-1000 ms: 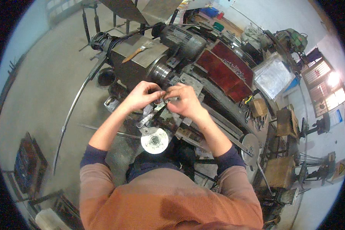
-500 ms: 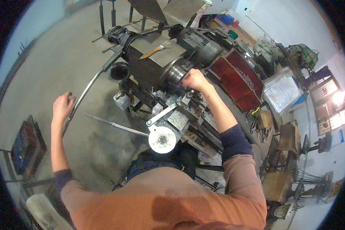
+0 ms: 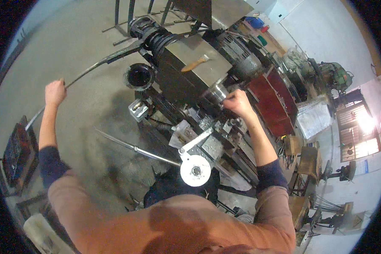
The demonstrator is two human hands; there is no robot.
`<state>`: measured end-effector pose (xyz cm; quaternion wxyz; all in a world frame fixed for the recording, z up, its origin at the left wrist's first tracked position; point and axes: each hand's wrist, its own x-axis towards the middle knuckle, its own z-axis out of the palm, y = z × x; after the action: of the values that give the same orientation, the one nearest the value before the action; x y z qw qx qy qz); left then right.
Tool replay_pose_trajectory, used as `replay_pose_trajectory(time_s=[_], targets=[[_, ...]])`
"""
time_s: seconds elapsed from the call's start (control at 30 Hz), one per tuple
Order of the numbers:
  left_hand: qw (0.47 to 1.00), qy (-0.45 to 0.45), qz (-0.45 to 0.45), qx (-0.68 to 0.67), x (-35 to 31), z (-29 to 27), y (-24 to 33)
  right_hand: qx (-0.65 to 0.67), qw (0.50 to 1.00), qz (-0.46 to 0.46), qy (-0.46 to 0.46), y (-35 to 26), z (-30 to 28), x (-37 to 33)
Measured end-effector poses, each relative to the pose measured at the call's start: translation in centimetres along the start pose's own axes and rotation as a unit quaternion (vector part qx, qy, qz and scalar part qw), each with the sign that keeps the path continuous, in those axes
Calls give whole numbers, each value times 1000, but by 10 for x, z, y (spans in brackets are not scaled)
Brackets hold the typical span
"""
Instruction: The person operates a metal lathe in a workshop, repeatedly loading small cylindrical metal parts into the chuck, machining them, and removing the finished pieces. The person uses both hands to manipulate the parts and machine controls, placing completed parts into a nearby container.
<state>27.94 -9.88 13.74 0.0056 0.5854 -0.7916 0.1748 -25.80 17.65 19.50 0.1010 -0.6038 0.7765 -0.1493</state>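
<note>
My left hand (image 3: 55, 93) is wrapped round a long metal lever (image 3: 86, 70) that runs out from the back of a lathe. My right hand (image 3: 238, 103) is closed at the front of the shiny round chuck (image 3: 216, 93). Whatever its fingers hold there is hidden. Nearer me are the lathe's tool slide (image 3: 212, 147), a flat crank arm (image 3: 197, 140) and a white round dial or handwheel (image 3: 195, 170). A paintbrush with a wooden handle (image 3: 193, 65) lies on the headstock's metal cover (image 3: 213, 70).
A polished rod handle (image 3: 144, 152) sticks out to the left at waist height. Beyond the chuck stand a motor (image 3: 245, 63) and a dark red tray (image 3: 271, 101) with small metal parts. A dark box-like stand (image 3: 19, 152) is at the far left.
My left hand has closed round the lever, and the lever has swung outward to the left. My right hand stays at the chuck. The view has shifted, so the machine appears farther right.
</note>
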Motion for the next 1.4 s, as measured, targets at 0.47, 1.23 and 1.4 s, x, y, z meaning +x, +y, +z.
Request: replay_pose_trajectory(time_s=[0.47, 1.23, 1.4], targets=[[907, 230, 77, -344, 40, 38, 87, -10, 1000, 1, 25, 6, 2, 3], [955, -178, 133, -197, -6, 88, 209, -46, 874, 407, 259, 221, -54, -434], [915, -223, 48, -331, -46, 55, 146, -197, 731, 653, -17, 291, -26, -575]])
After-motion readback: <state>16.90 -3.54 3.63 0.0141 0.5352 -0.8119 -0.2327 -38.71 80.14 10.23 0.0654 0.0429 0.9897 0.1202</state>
